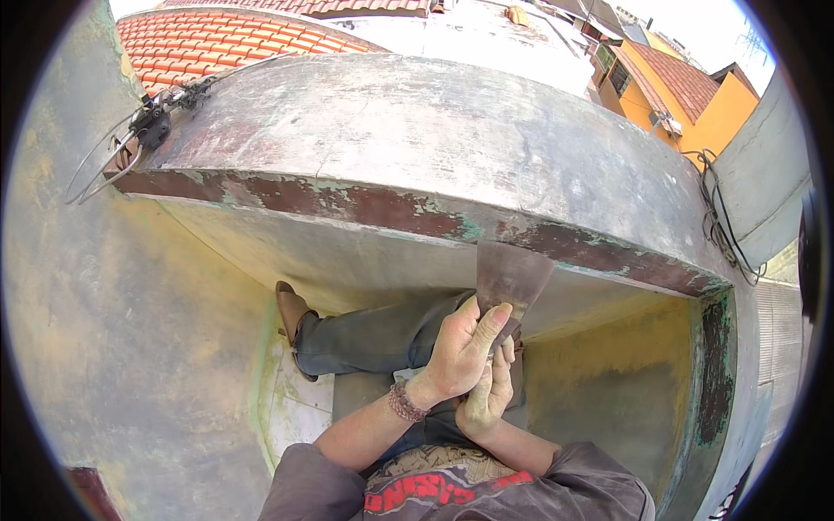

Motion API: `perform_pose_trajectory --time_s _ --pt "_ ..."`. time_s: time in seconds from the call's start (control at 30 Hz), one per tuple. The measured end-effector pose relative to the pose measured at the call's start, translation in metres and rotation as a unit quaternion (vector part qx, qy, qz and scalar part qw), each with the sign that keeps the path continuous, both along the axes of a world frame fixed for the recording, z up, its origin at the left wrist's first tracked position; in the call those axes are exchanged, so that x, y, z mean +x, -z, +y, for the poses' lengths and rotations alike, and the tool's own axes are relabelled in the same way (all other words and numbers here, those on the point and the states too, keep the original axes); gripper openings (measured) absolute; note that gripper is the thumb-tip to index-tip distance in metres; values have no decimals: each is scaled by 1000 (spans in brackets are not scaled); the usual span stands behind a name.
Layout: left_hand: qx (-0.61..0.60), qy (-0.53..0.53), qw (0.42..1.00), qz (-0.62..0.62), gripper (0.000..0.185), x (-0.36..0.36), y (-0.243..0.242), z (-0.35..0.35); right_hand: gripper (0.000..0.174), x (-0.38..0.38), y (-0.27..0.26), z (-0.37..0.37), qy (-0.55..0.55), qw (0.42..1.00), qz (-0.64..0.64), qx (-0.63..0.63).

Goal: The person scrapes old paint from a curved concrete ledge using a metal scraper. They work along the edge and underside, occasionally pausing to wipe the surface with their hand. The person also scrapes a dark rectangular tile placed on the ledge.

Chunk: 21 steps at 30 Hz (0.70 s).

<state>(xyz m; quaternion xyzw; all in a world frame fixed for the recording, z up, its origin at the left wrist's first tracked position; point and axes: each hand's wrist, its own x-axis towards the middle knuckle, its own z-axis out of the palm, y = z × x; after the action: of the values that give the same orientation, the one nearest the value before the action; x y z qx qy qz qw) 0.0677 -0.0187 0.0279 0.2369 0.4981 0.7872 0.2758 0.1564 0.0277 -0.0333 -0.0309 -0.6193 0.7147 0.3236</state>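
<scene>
Both hands are on a broad-bladed scraper [513, 270] whose blade points away from me. My left hand [453, 358], with a braided bracelet at its wrist, grips it where the blade narrows, thumb along the metal. Lower down, my right hand [487, 397] closes around the handle, which the fingers mostly hide. The blade's far edge lies at the lower side of a maroon painted band [391, 205] on the parapet wall; whether it touches, I cannot tell. Maroon paint on that band is flaked, and green shows through in patches. Pale dust coats my fingers.
The parapet's broad grey top [404, 124] curves across in front. Cables with a black clamp [154, 127] sit at its left end, and a black cable bundle [717, 208] hangs at the right. My sandalled foot [293, 312] stands near the left wall. Tiled roofs [215, 39] lie beyond.
</scene>
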Motion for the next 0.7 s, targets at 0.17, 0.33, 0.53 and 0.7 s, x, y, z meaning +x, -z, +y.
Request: perform_pose_trajectory --time_s 0.17,0.33,0.53,0.7 --pt "19 -16 1000 3 34 2 5 1 45 -2 -5 0 32 997 26 66" --pt "33 42 999 -4 32 -6 5 -5 58 10 -1 20 -99 993 -3 -68" --pt "59 14 998 -30 33 -7 -3 0 53 4 -26 34 -231 946 -47 -223" --pt "101 13 993 -65 32 -8 -5 5 51 2 -23 41 -282 921 -83 -254"
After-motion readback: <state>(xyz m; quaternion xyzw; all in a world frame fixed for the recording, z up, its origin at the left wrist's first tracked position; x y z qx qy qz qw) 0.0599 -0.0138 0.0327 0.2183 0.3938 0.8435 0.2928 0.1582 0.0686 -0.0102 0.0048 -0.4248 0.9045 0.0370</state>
